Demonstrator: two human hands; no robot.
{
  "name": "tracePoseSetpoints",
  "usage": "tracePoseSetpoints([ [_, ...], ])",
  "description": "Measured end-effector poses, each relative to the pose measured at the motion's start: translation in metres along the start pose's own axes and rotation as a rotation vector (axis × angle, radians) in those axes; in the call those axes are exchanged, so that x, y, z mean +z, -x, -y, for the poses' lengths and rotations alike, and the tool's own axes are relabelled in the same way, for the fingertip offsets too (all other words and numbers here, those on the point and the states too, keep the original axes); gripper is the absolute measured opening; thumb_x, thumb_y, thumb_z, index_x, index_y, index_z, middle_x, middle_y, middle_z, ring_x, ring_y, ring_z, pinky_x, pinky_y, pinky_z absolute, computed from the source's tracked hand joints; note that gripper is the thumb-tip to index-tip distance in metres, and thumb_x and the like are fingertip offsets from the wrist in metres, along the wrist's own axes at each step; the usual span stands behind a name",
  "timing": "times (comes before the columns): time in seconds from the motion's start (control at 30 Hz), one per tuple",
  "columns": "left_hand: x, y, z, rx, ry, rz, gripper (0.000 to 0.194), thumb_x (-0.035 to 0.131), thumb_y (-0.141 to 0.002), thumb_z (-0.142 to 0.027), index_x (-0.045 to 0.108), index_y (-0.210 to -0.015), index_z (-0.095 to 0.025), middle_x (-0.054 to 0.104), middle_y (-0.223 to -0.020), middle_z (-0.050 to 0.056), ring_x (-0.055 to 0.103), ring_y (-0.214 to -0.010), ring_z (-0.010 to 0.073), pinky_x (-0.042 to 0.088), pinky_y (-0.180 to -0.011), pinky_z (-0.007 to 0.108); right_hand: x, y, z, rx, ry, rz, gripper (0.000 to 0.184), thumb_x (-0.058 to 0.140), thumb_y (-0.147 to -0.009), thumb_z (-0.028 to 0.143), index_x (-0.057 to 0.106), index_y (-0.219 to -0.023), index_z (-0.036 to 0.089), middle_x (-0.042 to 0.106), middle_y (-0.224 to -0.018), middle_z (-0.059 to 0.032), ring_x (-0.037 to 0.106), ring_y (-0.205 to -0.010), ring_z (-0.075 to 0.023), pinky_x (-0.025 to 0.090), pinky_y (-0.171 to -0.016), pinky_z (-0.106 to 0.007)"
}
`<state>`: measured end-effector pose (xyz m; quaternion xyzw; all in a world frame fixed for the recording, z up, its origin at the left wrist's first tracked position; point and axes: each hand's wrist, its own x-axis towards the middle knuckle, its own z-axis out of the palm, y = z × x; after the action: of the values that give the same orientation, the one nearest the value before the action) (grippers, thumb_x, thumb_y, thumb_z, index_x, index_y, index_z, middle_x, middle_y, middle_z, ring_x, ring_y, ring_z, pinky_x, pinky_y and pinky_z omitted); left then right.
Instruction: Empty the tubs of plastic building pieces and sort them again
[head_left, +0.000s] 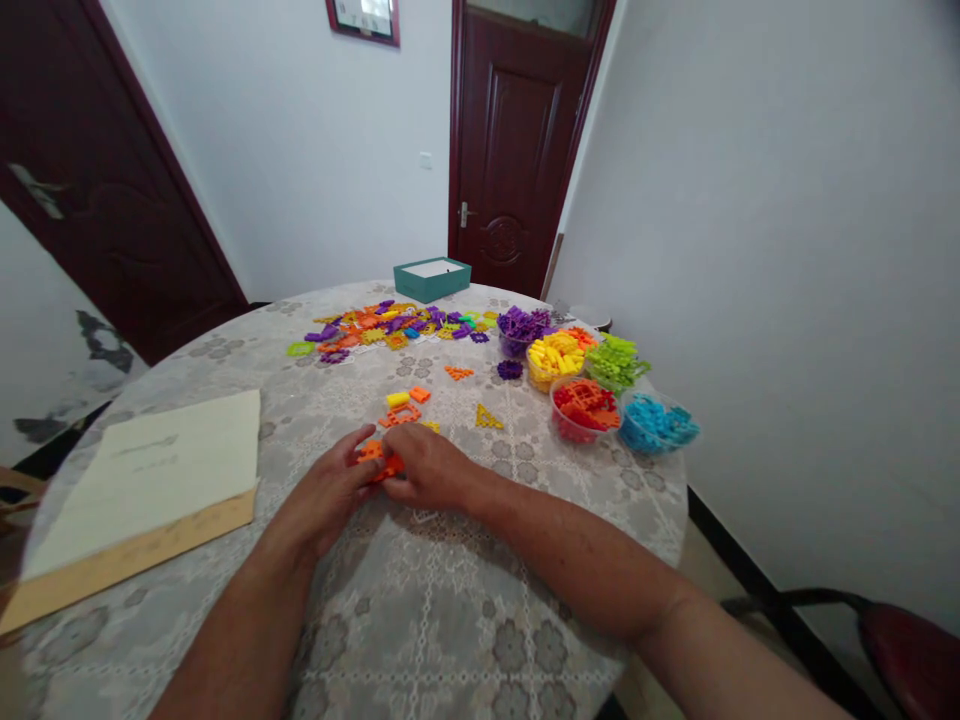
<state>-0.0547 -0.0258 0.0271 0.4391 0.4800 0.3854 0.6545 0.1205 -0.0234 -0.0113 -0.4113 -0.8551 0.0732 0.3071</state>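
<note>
Both hands meet over the near middle of the table around orange plastic building pieces [370, 452]. My left hand [334, 485] grips them from the left, thumb and fingers closed. From the right, my right hand [427, 465] pinches the same orange pieces, its fingers partly hidden behind its own back. Just beyond the hands lie an orange openwork piece [401, 414], a yellow tube-shaped piece [397, 399] and a small orange piece [420, 394]. A yellow triangular piece [487, 416] rests to the right, and an orange triangular piece [459, 373] farther back.
Clear tubs of purple [523, 328], yellow [555, 358], green [616, 360], red [585, 405] and blue pieces [658, 424] stand at the right. A mixed pile [397, 325] spreads at the back before a teal box [432, 280]. A paper pad [157, 460] lies left.
</note>
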Motion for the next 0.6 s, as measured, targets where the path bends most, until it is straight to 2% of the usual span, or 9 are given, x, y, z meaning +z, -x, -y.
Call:
tracePoseSetpoints([
  [0.1,-0.004,-0.002,0.001,0.024,-0.019,0.034,0.085,0.09,-0.074,-0.026,0.054,-0.151,-0.023,0.075,-0.128,0.016,0.077,-0.105,0.0271,0.063,-0.083,0.032,-0.005,-0.004,0.001,0.042,-0.002,-0.03,0.028,0.073,-0.085,0.029,0.047,-0.095,0.024,0.062,-0.098,-0.0034,0.057,-0.093,-0.0212,0.045,-0.082,-0.031],
  [0.3,-0.01,-0.008,0.0,0.039,-0.02,0.089,0.068,0.093,-0.072,-0.034,0.068,-0.134,-0.022,0.076,-0.127,0.014,0.076,-0.112,0.0272,0.063,-0.093,0.034,-0.026,-0.003,0.005,0.098,-0.008,-0.011,0.024,0.073,-0.084,0.028,0.05,-0.09,0.023,0.065,-0.095,-0.0036,0.059,-0.086,-0.0198,0.043,-0.072,-0.029],
  [0.47,-0.004,-0.01,0.004,0.016,-0.074,0.132,0.068,0.096,-0.067,-0.036,0.072,-0.129,-0.023,0.076,-0.13,0.014,0.074,-0.118,0.0305,0.064,-0.093,0.034,-0.037,0.005,0.007,0.107,0.054,0.069,0.022,0.073,-0.086,0.032,0.054,-0.09,0.022,0.068,-0.095,-0.0054,0.062,-0.085,-0.0211,0.046,-0.073,-0.03],
  [0.6,-0.002,-0.009,0.005,-0.004,-0.092,0.185,0.069,0.096,-0.068,-0.038,0.071,-0.132,-0.025,0.074,-0.134,0.014,0.072,-0.122,0.0324,0.063,-0.097,0.037,-0.038,0.009,0.008,0.082,0.147,0.119,0.019,0.069,-0.09,0.034,0.058,-0.095,0.02,0.071,-0.098,-0.0088,0.065,-0.088,-0.0232,0.051,-0.077,-0.033],
])
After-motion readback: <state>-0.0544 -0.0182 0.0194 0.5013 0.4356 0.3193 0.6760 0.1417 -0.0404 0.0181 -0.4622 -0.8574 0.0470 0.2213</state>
